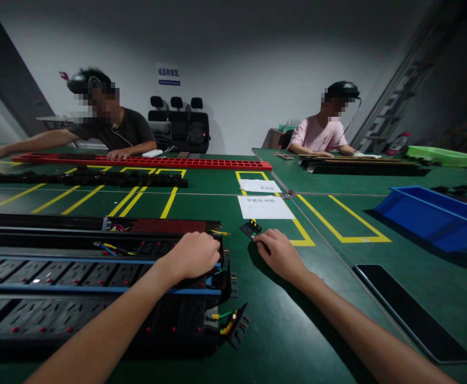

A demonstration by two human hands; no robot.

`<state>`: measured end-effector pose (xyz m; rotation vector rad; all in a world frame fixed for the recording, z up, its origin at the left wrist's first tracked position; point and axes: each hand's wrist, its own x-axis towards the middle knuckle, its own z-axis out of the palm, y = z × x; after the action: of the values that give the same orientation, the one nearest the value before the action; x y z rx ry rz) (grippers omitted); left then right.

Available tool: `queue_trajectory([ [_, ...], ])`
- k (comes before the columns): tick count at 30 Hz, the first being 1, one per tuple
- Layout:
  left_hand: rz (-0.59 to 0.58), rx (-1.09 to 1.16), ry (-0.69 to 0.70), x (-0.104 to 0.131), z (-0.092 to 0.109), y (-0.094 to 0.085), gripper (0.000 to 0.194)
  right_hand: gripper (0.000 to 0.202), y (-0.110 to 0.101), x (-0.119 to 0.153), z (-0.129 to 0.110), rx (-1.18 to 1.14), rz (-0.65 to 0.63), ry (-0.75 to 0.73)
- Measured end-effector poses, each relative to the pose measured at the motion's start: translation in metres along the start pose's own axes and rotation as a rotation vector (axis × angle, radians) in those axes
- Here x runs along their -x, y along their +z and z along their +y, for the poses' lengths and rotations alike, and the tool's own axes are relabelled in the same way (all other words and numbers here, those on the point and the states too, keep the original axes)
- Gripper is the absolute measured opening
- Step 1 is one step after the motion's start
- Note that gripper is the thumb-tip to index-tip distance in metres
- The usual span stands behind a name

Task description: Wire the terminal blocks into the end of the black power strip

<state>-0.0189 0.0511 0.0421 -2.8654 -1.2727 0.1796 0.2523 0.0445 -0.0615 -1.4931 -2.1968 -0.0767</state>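
Right hand [280,253] pinches small black cover [251,229]; left hand [196,256] curls over power strips [165,316], grip unclear. Sockets [63,271] are in; 2 end caps [240,326] sit loose, unfitted.

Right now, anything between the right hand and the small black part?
Nothing visible: the right hand touches the small black part. Further left, a yellow-tipped wire juts out, apart from both.

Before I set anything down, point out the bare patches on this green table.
Bare: between the socket strips and the right forearm; also inside the yellow outline left of the blue bin. Crowded: near left, around the left hand.
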Motion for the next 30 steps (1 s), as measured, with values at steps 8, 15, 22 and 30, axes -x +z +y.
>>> queue_trajectory([
  [8, 0.009, 0.014, 0.006, -0.0001, -0.0013, 0.0025, 0.033, 0.025, 0.0008, 0.0021, 0.0023, -0.126, 0.069, -0.011],
  [15, 0.021, -0.011, 0.006, -0.0004, -0.0023, 0.006, 0.032, 0.025, 0.0048, 0.0016, 0.0038, -0.165, 0.11, 0.085],
  [22, 0.048, 0.0, -0.003, 0.0027, -0.0005, 0.0055, 0.031, 0.019, -0.0006, 0.0019, -0.001, -0.188, 0.117, 0.056],
  [30, 0.05, -0.005, -0.015, 0.0019, -0.0008, 0.0075, 0.033, 0.017, 0.0058, 0.0029, 0.0027, -0.139, 0.129, -0.025],
])
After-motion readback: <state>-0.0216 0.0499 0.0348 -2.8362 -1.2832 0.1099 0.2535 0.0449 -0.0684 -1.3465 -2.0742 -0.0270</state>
